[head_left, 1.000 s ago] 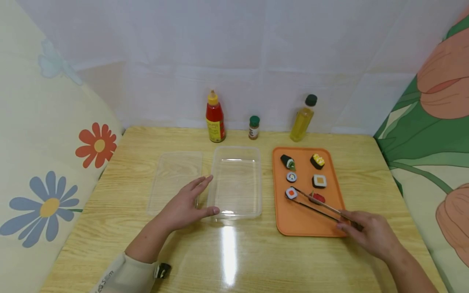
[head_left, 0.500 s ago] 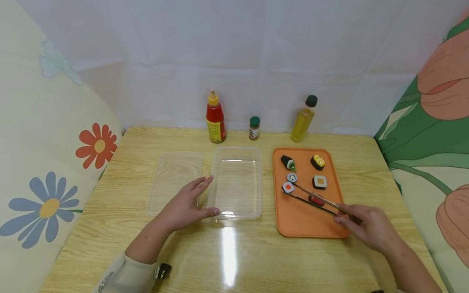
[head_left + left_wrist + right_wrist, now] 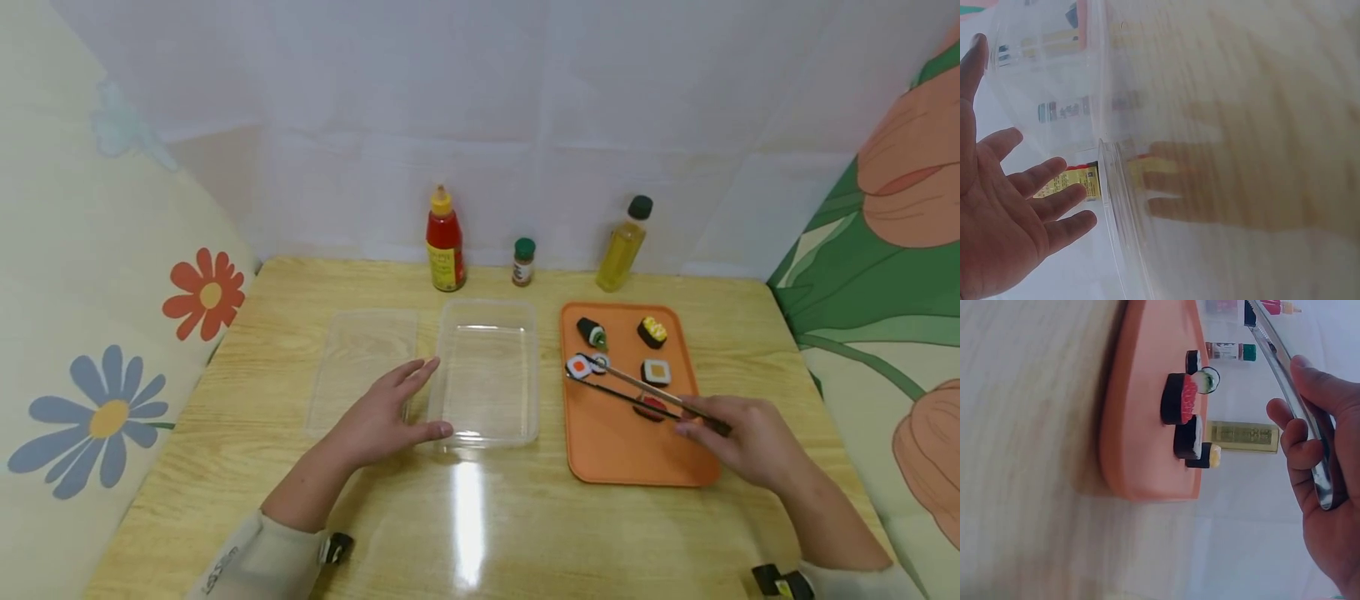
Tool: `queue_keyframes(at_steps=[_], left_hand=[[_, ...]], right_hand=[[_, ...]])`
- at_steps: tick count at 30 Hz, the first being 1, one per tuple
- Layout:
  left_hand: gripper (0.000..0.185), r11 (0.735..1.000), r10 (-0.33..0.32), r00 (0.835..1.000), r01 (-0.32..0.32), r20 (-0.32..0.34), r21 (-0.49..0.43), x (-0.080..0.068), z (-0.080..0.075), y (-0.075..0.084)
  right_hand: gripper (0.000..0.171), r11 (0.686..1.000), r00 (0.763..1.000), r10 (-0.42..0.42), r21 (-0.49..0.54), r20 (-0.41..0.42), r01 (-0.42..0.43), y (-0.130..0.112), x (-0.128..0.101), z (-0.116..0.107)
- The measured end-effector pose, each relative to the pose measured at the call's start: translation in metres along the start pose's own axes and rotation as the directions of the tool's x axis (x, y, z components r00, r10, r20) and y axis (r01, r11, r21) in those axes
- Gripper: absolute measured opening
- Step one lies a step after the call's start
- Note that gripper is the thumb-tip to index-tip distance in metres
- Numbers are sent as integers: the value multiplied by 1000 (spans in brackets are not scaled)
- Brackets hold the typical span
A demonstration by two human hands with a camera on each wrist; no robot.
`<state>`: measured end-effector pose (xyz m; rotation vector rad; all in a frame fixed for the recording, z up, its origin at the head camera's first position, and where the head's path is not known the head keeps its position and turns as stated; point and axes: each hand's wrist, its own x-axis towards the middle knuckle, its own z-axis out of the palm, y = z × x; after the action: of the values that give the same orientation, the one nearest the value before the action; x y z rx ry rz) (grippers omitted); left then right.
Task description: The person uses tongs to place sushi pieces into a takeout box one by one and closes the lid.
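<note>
I find the right hand (image 3: pixel 753 437) clamped on tongs (image 3: pixel 1321 478), their tips pinching a red-centred sushi roll (image 3: pixel 579 367) above the orange tray's (image 3: pixel 630 458) left edge. Left hand (image 3: pixel 386 421): fingers apart, beside the clear container (image 3: pixel 486 383). Sauce bottle (image 3: pixel 446 254) stands beyond.

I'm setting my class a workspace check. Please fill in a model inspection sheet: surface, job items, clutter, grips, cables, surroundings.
Surface: wood-grain table, light glare near the front.
Job items: metal tongs hold a sushi roll with an orange-red centre at the left side of the orange tray; five other sushi pieces on it; clear container, its clear lid off, to its left.
Clutter: red sauce bottle, green-capped jar, yellow oil bottle along the back edge.
Grips: right grip holds the tongs; left grip, fingers spread, beside the container, contact unclear.
Cables: nothing seen.
Surroundings: white cloth backdrop; flower-print panels both sides.
</note>
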<state>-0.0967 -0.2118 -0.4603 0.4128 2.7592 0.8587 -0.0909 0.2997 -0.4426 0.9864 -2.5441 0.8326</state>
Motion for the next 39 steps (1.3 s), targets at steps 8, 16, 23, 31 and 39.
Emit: queue_keyframes(at_steps=[8,16,23,31,39], left_hand=[[109,1000,6,1000,-6,5,14,4,-4,3],[110,999,25,1000,-25,-4,32,7,-7,3],[111,999,20,1000,-20,0,32,5,-8,4],[111,999,14,1000,-14,4,33,3,-7,4],[111,999,7,1000,-7,1,36,0,-7,6]], right_hand=[[35,1000,1000,14,-21,28,-13,2,17,-2],[35,999,999,9,-42,51,-6,3,33,-2],[36,999,998,18,-46,64,-15,-1,47,-1],[31,999,996,16,-29,90,-14,-6,60,3],[25,1000,991,20,7,131,-21,-10,74,8]])
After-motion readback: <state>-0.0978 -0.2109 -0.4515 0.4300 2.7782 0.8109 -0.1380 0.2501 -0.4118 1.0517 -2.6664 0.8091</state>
